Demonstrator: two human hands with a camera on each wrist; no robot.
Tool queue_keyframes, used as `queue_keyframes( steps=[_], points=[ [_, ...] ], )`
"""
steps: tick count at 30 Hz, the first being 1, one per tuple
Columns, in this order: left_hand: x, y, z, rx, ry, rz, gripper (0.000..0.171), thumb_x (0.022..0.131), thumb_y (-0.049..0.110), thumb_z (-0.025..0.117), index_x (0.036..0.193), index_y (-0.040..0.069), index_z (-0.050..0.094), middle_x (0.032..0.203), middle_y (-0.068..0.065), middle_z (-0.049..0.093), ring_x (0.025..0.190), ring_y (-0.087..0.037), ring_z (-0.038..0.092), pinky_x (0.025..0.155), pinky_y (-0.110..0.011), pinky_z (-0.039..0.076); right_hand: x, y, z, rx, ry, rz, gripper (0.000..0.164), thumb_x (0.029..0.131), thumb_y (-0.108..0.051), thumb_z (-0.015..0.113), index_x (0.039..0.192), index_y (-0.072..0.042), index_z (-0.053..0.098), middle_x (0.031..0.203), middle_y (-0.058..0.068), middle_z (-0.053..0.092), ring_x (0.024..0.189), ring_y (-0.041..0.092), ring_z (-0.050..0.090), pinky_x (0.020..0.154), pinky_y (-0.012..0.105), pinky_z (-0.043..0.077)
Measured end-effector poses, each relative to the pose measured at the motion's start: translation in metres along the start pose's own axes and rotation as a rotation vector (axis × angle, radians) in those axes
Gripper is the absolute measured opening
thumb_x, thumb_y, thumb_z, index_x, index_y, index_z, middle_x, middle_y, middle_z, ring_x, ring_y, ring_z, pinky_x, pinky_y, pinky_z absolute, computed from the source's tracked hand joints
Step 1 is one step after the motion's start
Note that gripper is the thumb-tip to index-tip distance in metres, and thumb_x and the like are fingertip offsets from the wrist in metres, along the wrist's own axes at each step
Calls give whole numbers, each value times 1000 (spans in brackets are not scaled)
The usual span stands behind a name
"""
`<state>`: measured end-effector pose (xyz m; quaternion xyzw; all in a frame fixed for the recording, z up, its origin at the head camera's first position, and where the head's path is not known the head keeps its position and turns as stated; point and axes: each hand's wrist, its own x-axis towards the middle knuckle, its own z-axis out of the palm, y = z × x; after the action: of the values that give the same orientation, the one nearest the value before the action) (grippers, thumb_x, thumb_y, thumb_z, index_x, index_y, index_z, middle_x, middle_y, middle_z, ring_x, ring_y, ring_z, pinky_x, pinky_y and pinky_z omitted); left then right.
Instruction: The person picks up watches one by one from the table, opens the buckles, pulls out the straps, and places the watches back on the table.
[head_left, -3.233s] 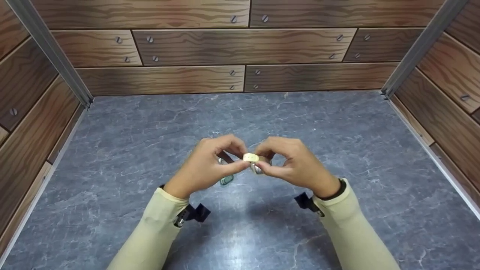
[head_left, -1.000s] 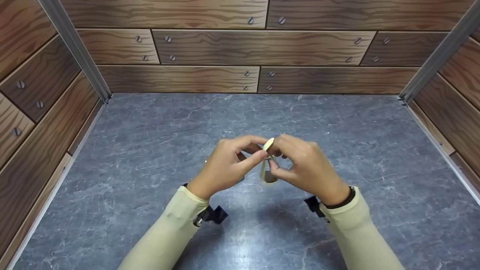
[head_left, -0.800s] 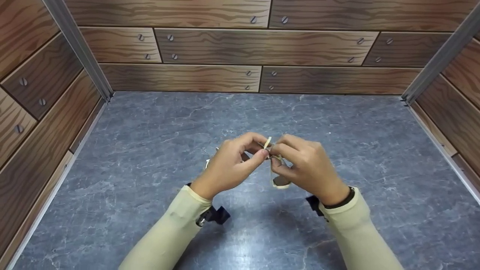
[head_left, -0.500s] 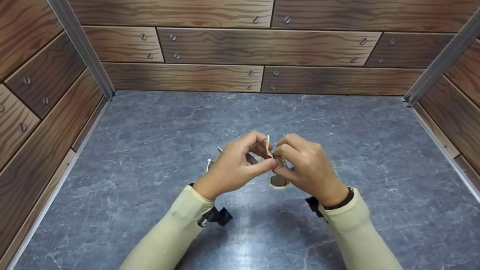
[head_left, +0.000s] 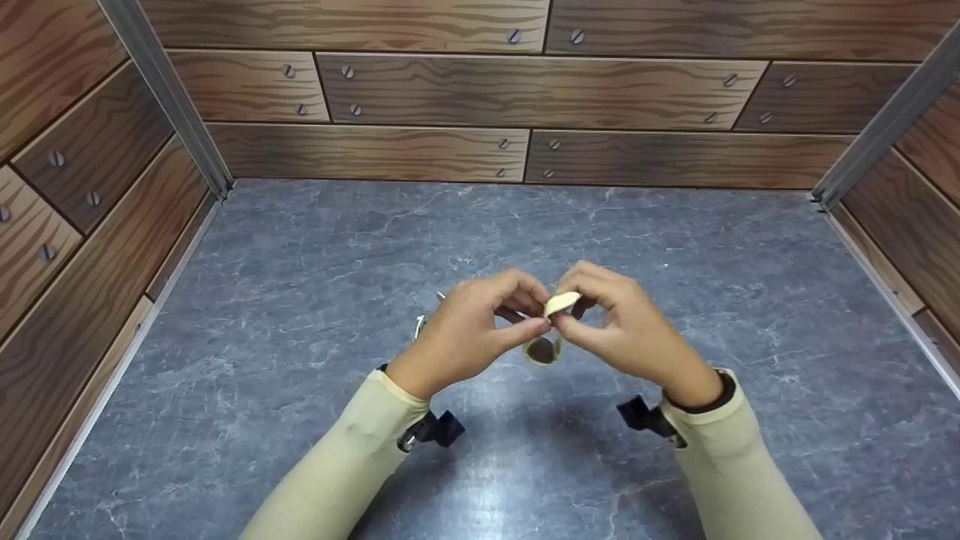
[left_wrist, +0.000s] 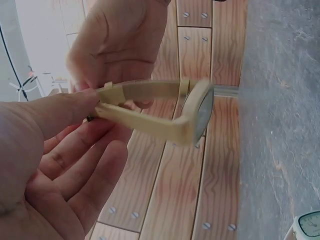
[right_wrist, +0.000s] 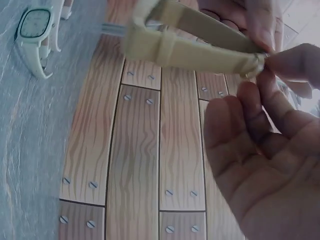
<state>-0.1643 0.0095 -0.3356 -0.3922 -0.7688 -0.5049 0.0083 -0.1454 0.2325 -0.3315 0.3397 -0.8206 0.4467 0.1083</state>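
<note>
A wristwatch with a cream strap (head_left: 561,303) hangs between both hands, its strap bent into a loop. In the left wrist view its case (left_wrist: 196,114) points toward the table side, away from the fingers. My left hand (head_left: 472,330) pinches the strap between thumb and fingers near the buckle end. Opposite it, my right hand (head_left: 634,322) grips the strap with thumb and forefinger, fingertips close to the left ones. In the right wrist view the buckle (right_wrist: 257,64) shows at the fingertips, partly covered by them.
A second watch (right_wrist: 36,24) with a white strap and green-rimmed dial lies on the grey marbled tabletop (head_left: 337,247); in the head view the left hand mostly hides it. Wood-patterned panels (head_left: 420,90) wall the back and both sides.
The cream strap's end stood upright half a second ago and now tilts over toward the right hand. The right hand's fingers have shifted from below it onto it. The view has drifted slightly.
</note>
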Motion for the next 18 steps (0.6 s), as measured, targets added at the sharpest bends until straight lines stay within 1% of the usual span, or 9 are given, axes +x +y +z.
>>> queue_keyframes(
  steps=[2,5,9,11,14,18],
  points=[
    [-1,0,0,30,-26,3,17,96,18,75,112,12,68,104,4,75,95,-3,70,87,-24,57,-1,1,-3,21,-36,26,16,94,0,73,95,-16,72,94,-3,65,86,14,61,78,26,54],
    [-1,0,0,61,-52,10,17,95,16,75,110,12,68,104,4,75,95,-2,70,86,-23,56,-2,3,-6,21,-93,37,13,95,-4,75,96,-17,74,95,-4,66,89,14,62,82,25,54],
    [-2,-3,1,64,-62,20,17,95,16,76,110,11,68,103,4,75,94,-2,69,85,-21,56,-2,6,-6,26,-135,41,15,95,-1,73,94,-17,72,96,-3,66,89,14,62,83,26,54],
    [-2,-3,2,52,-63,29,18,94,15,76,110,10,68,103,3,75,93,-2,69,85,-21,56,-1,8,-5,40,-141,36,19,93,3,71,92,-17,71,94,-3,65,89,14,61,83,26,53],
    [-1,-3,3,38,-64,36,18,94,15,76,110,9,68,102,2,75,92,-2,70,84,-22,57,-1,10,-2,57,-127,14,25,89,9,68,89,-16,69,92,-3,64,87,15,60,82,27,52],
    [0,-3,3,39,-57,24,17,95,15,76,110,10,68,101,3,75,91,-2,69,82,-22,57,0,11,0,63,-90,-16,26,85,10,66,88,-16,67,90,1,64,86,16,60,82,26,52]
  ],
)
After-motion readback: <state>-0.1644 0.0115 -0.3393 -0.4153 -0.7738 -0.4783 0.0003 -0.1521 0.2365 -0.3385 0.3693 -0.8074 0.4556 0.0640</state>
